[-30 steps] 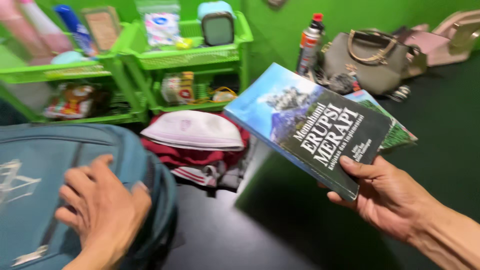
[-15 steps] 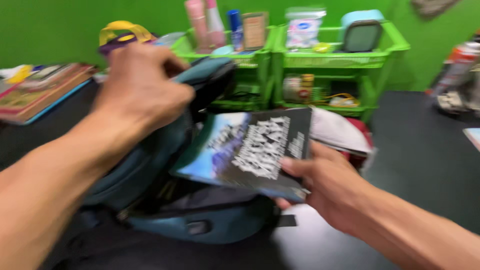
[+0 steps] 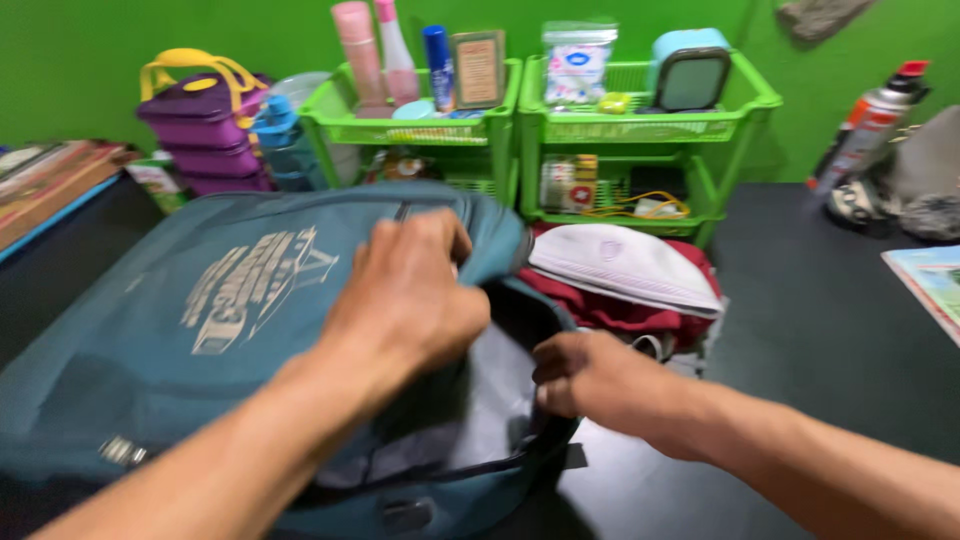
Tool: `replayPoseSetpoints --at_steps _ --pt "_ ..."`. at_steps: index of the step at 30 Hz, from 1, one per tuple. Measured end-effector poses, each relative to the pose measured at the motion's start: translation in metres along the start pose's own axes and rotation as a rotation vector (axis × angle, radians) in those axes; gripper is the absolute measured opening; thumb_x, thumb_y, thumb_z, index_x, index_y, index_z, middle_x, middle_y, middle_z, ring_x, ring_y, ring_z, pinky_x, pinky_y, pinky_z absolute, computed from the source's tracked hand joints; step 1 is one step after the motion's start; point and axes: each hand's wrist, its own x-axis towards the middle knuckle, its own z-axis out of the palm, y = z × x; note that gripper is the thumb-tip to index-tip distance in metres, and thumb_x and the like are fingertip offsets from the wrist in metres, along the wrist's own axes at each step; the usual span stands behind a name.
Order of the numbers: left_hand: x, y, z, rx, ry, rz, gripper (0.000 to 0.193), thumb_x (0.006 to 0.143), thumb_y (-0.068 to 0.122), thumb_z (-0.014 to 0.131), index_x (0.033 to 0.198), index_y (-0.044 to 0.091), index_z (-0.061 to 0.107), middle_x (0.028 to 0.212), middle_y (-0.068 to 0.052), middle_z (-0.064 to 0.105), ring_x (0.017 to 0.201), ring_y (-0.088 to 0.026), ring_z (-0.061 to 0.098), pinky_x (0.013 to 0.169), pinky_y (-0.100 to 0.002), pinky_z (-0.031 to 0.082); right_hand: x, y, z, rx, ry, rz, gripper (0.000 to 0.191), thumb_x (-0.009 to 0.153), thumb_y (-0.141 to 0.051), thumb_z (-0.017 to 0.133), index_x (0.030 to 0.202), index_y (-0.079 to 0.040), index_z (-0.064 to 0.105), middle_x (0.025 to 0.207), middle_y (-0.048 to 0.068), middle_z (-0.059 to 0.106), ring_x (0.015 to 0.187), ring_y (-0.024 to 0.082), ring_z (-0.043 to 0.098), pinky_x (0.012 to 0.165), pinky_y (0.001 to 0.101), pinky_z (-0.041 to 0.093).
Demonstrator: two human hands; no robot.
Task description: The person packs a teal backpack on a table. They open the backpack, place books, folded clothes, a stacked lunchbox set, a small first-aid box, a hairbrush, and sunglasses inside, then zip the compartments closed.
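Observation:
A teal backpack [image 3: 200,330] with a pale print lies on the dark floor in front of me. My left hand [image 3: 405,295] grips the upper edge of its open mouth near the zip, pulling the fabric up. At the mouth's lower right edge my right hand [image 3: 590,380] has its fingers curled over the rim and into the opening. The dark book from the earlier frames is out of sight. Grey lining shows inside the bag.
A white cap on red cloth [image 3: 625,265] lies just right of the bag. Green plastic racks [image 3: 640,125] with bottles and boxes stand behind. Purple stacked containers [image 3: 205,135] sit at back left, a spray can [image 3: 865,125] at back right, and a book [image 3: 930,280] lies at the right edge.
My right hand carried the dark book from the right to the bag's opening; now the book is gone from view. My left hand moved from the bag's top to its mouth.

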Motion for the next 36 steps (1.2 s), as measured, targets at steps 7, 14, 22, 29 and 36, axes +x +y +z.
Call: replayPoseSetpoints --at_steps 7,14,22,29,36 --pt "-0.018 0.026 0.051 0.093 -0.437 -0.038 0.047 0.077 0.038 0.076 0.103 0.001 0.062 0.098 -0.029 0.068 0.100 -0.050 0.065 0.087 -0.057 0.051 -0.008 0.052 -0.065 -0.191 0.199 -0.140 0.034 0.088 -0.014 0.068 0.119 -0.002 0.071 0.101 0.012 0.081 0.098 0.017 0.073 0.090 0.0312 0.057" --pt "0.013 0.086 0.154 -0.443 -0.650 -0.421 0.042 0.080 0.038 0.072 0.092 -0.002 0.069 0.090 -0.022 0.079 0.085 -0.034 0.078 0.075 -0.045 0.058 0.005 0.063 -0.178 -0.401 0.622 -0.127 0.035 0.087 -0.027 0.070 0.108 0.001 0.075 0.093 0.010 0.079 0.089 0.018 0.071 0.082 0.0346 0.055" --pt "0.047 0.096 0.254 -1.023 -0.264 -1.075 0.063 0.083 0.032 0.080 0.128 -0.007 0.060 0.131 -0.016 0.065 0.115 -0.025 0.064 0.095 -0.039 0.050 0.069 0.026 -0.211 -0.249 0.299 0.018 0.068 0.088 -0.050 0.064 0.140 -0.007 0.056 0.131 0.012 0.067 0.119 0.024 0.062 0.098 0.0394 0.049" --pt "0.045 0.106 0.259 -1.061 -0.351 -1.021 0.060 0.083 0.027 0.079 0.139 0.012 0.065 0.132 -0.014 0.077 0.114 -0.036 0.071 0.083 -0.058 0.059 0.087 0.045 -0.198 -0.370 0.106 0.077 0.082 0.078 -0.065 0.063 0.147 -0.022 0.051 0.146 0.004 0.061 0.137 0.023 0.055 0.112 0.0409 0.042" --pt "0.025 0.119 0.234 -0.836 -0.862 -0.765 0.067 0.082 0.038 0.079 0.139 0.008 0.058 0.128 -0.013 0.065 0.110 -0.024 0.056 0.085 -0.046 0.047 0.027 0.077 -0.208 -0.719 0.482 0.040 0.082 0.081 -0.061 0.062 0.147 -0.015 0.047 0.143 0.014 0.058 0.134 0.036 0.054 0.108 0.0516 0.040"
